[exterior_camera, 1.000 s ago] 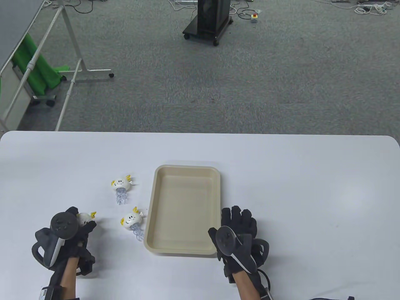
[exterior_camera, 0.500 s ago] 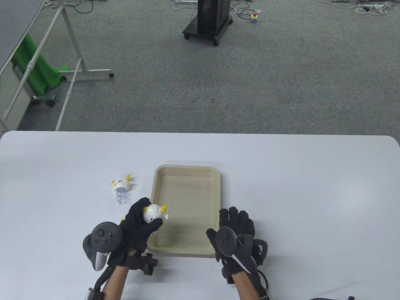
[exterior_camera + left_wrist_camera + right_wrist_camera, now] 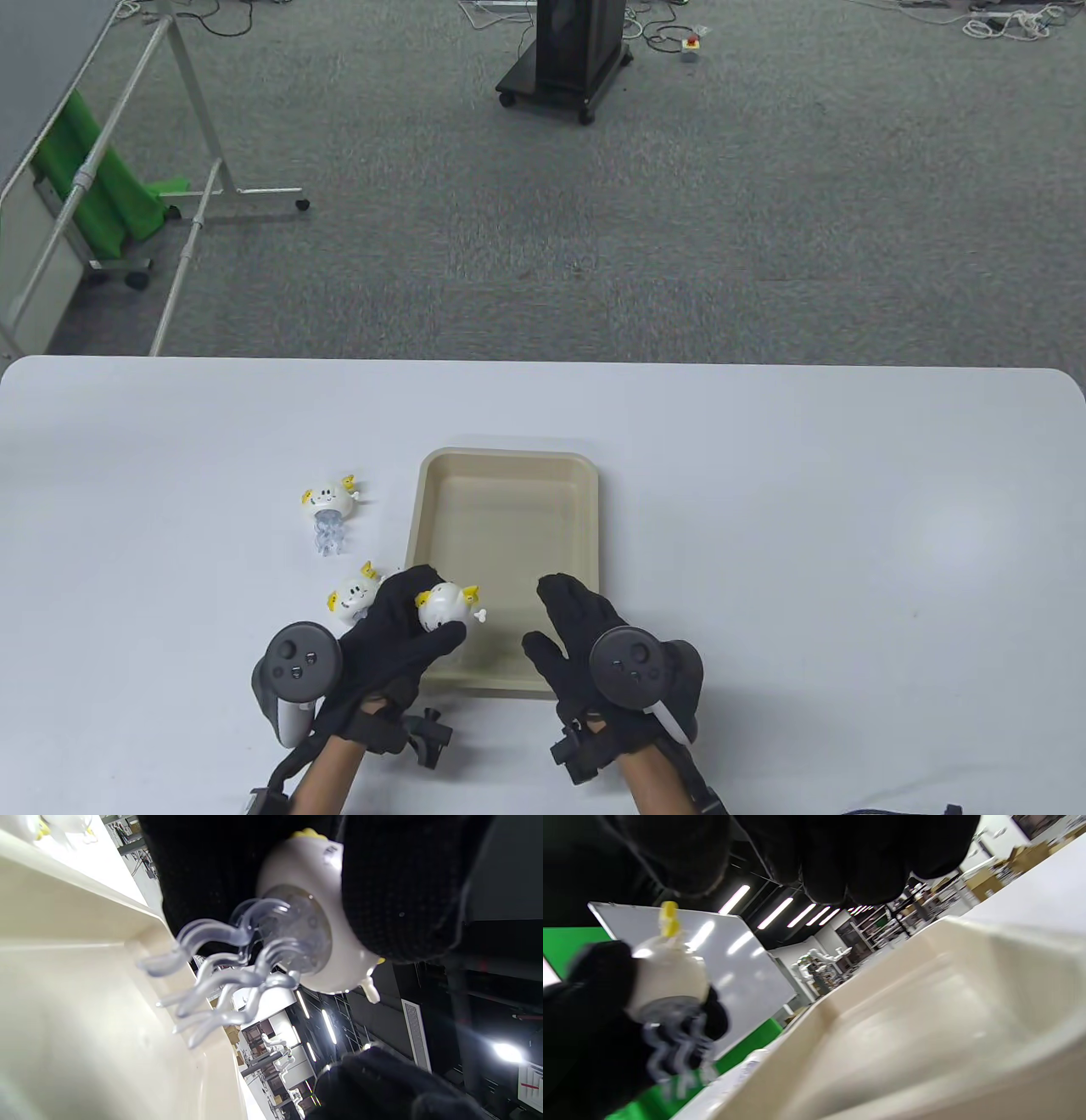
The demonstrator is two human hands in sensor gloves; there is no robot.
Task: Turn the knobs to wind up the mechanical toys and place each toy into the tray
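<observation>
My left hand (image 3: 399,632) grips a white jellyfish toy (image 3: 444,606) with yellow trim, held over the near left corner of the beige tray (image 3: 509,463). Its small white knob (image 3: 480,615) points right, towards my right hand (image 3: 564,624). That hand hovers over the tray's near edge with fingers extended and holds nothing. In the left wrist view the held toy (image 3: 314,938) shows clear tentacles hanging above the tray wall (image 3: 85,921). The right wrist view has the held toy (image 3: 668,984) at left and the tray (image 3: 925,1018) below. Two more jellyfish toys (image 3: 327,503) (image 3: 352,594) lie on the table left of the tray.
The white table (image 3: 848,526) spreads wide to the right of the tray and behind it. Beyond its far edge are grey carpet, a black wheeled stand (image 3: 566,59) and a metal frame with green cloth (image 3: 102,187).
My left hand has carried the toy from the table's near left to above the tray's near left corner. My right hand has lifted and moved left towards the toy.
</observation>
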